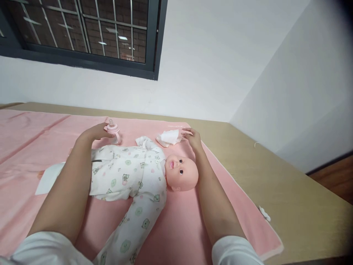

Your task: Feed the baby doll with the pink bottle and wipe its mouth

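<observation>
The left hand (97,131) is half-curled at the bottle (113,129), any grip indeterminable; toppling could be caused by an off-centre nudge.

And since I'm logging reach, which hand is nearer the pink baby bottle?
Left. The left hand is at the pink baby bottle's left side; the right hand is farther off to its right, beside the white item in clear plastic.
</observation>
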`<state>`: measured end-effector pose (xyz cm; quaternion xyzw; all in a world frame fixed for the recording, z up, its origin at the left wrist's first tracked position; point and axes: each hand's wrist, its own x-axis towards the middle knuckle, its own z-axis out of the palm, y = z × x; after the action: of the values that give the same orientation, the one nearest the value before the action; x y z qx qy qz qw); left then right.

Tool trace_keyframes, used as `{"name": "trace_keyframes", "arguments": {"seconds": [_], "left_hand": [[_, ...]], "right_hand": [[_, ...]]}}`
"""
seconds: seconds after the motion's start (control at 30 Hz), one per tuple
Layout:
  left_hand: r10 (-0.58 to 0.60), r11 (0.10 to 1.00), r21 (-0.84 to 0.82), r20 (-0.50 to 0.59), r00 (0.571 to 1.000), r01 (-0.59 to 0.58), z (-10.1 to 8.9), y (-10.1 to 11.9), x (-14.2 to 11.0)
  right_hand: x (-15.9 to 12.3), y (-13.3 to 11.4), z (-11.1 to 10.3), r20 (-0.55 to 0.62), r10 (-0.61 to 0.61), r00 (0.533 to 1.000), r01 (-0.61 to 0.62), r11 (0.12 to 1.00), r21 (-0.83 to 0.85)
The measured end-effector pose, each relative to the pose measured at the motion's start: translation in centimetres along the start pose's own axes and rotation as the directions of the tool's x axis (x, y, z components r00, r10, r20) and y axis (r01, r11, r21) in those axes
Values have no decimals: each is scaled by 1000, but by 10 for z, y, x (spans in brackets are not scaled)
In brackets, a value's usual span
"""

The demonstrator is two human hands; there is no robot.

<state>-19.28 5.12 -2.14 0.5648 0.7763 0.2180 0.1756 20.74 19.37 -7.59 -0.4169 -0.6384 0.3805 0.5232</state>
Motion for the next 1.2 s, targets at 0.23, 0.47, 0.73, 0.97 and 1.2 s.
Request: {"name": "trace_keyframes", "arguments": {"seconds": [0.23,0.47,0.73,0.97,1.2], "left_hand": [[6,999,-43,37,999,-4,8,-15,13],[3,999,-33,-4,1000,-3,13,-19,20],[-28,999,-32,-69,997,26,14,-10,12],[13,999,-35,-224,975,-22,-1,8,1],[181,974,-67,-345,921,-216,-15,57,-37]], "right_hand": [[3,4,-26,-272,-169,947,55,922,-383],[-10,38,-21,-320,59,946,-230,818,-528],[-14,52,-18,-298,172,939,-326,724,-608],[-6,32,-24,-374,85,923,-271,835,-480],[3,-62,-12,-77,-144,987,127,974,-185]]}}
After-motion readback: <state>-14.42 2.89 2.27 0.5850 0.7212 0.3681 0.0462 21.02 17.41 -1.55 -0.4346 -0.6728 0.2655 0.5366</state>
